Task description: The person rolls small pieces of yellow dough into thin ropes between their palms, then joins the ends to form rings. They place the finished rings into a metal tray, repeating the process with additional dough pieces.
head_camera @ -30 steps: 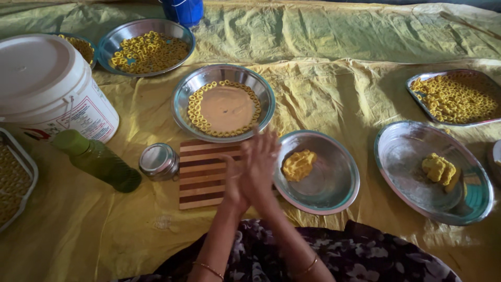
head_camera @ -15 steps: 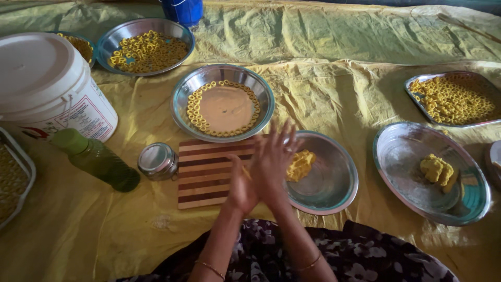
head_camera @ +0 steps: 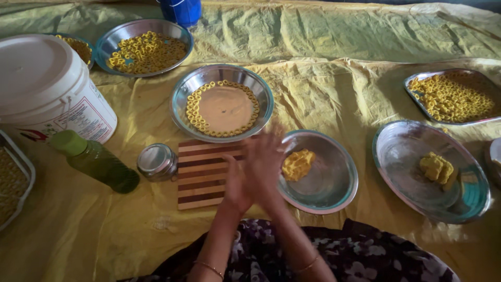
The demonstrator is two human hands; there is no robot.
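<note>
My left hand (head_camera: 235, 184) and my right hand (head_camera: 267, 159) are pressed palm to palm, fingers stretched out and blurred. They hover over the right edge of a striped wooden board (head_camera: 201, 177). Whatever lies between the palms is hidden. Just right of the hands is a steel plate (head_camera: 336, 190) holding a lump of yellow dough (head_camera: 297, 164). Beyond the hands stands a steel bowl (head_camera: 180, 112) with small yellow dough rings (head_camera: 194, 110) laid around its inner edge.
On the yellow sheet lie a small steel tin (head_camera: 156, 161), a green bottle (head_camera: 99, 166) on its side and a white lidded bucket (head_camera: 47, 89) at left. Ring-filled dishes sit far left (head_camera: 143, 49) and far right (head_camera: 451, 96). Another steel plate (head_camera: 402, 151) holds more dough (head_camera: 437, 167).
My joined hands have slid against each other, the right one moving forward and to the right, towards the plate with the dough lump. Nothing else has moved.
</note>
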